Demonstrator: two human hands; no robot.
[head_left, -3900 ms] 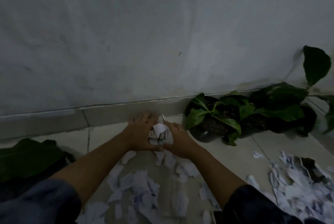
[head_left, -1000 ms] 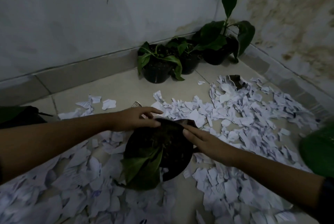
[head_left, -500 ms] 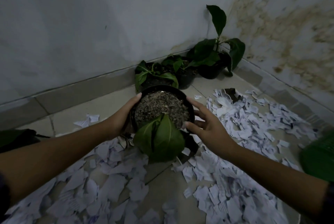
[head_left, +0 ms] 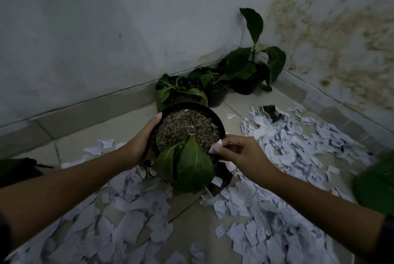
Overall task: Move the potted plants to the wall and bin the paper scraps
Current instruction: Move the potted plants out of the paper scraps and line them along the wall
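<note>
The wall point(head_left: 106, 40) rises grey ahead of both hands and meets a stained side wall point(head_left: 341, 40) in a corner far beyond the right fingertips. The floor point(head_left: 89, 131) is pale tile, with a grey skirting strip point(head_left: 85, 110) along the foot of the wall.

Paper scraps point(head_left: 298, 146) cover much of the floor: one thick spread lies to the right of the right hand, another lies below both forearms, and a few loose pieces sit just left of the left wrist.

Three potted plants point(head_left: 215, 89) stand in a row against the wall, beyond the fingertips and running toward the corner; the tallest point(head_left: 251, 23) is the one nearest the corner. A green object point(head_left: 375, 185), blurred, shows at the right edge, outside the right forearm. A dark shape point(head_left: 19, 170) lies at the left edge, outside the left forearm; what it is cannot be told.

The held pot point(head_left: 189, 129) is black, filled with dry brown soil, and sits between the two hands, above the scraps and short of the wall. Its broad leaves point(head_left: 185, 165) hang over the near rim, between the wrists.

The left hand point(head_left: 140, 144) grips the pot's left side, fingers curled round the wall and thumb up on the rim. The right hand point(head_left: 241, 153) pinches a small white scrap point(head_left: 214, 148) between thumb and fingertips at the pot's right rim, its fingers bent close together.
</note>
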